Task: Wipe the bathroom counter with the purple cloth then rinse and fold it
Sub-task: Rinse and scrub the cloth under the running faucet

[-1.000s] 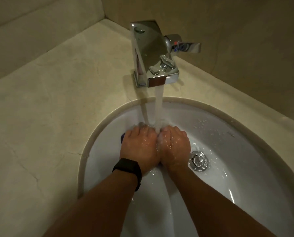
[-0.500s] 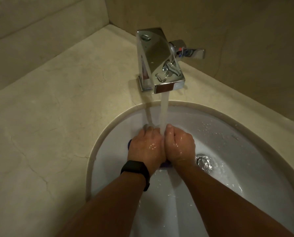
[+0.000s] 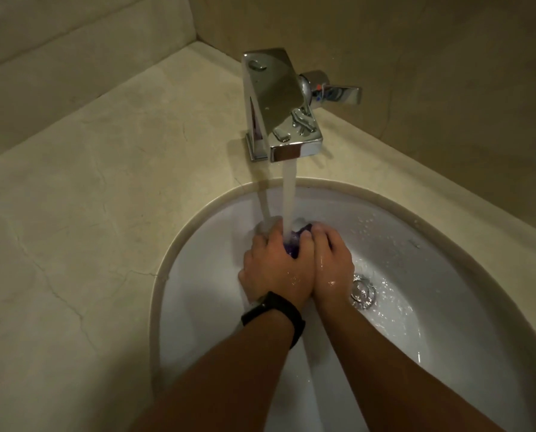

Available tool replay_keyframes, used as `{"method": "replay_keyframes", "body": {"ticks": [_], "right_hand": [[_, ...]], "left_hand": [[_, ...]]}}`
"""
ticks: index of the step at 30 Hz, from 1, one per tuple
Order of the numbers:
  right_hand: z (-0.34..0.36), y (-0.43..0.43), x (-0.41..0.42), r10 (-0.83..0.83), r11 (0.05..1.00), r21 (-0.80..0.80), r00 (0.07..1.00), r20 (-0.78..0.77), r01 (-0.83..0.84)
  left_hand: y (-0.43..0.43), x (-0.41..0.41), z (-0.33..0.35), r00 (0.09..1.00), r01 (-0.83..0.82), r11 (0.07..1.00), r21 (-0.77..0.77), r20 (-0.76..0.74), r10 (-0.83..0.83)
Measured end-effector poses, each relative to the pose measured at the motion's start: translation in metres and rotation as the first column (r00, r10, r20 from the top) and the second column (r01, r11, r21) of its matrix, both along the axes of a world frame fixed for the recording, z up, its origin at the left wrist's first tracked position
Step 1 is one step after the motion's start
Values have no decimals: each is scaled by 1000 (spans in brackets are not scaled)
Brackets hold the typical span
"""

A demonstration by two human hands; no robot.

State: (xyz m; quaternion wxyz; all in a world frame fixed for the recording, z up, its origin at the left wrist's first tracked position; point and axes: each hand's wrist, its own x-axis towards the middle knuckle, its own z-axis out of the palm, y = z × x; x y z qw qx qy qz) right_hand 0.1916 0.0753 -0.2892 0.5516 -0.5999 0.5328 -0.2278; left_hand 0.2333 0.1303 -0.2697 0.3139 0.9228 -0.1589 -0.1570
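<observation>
Between the left hand (image 3: 273,269) and right hand (image 3: 330,263), pressed side by side, the purple cloth (image 3: 293,243) sits bunched, with both hands' fingers curled tight around it. The stream (image 3: 289,194) from the tap (image 3: 279,104) lands on the exposed wad just ahead of the knuckles, probably so that squeezing flushes dirt into the sink (image 3: 432,275) beneath the hands, not onto the bench (image 3: 89,213) beyond the left hand

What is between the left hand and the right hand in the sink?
In the head view, the purple cloth is held between the left hand and right hand; the water stream from the faucet falls onto it.
</observation>
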Motion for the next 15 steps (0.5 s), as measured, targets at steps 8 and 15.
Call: {"method": "replay_keyframes", "body": {"ticks": [8,15], "right_hand": [[10,9,14,-33,898,439,992,120,-23],[11,10,16,-92,889,457,989,114,30]], "left_hand": [[6,12,12,995,104,994,-31,8,-104],[4,18,26,992,106,994,-17,-66,-107]]}}
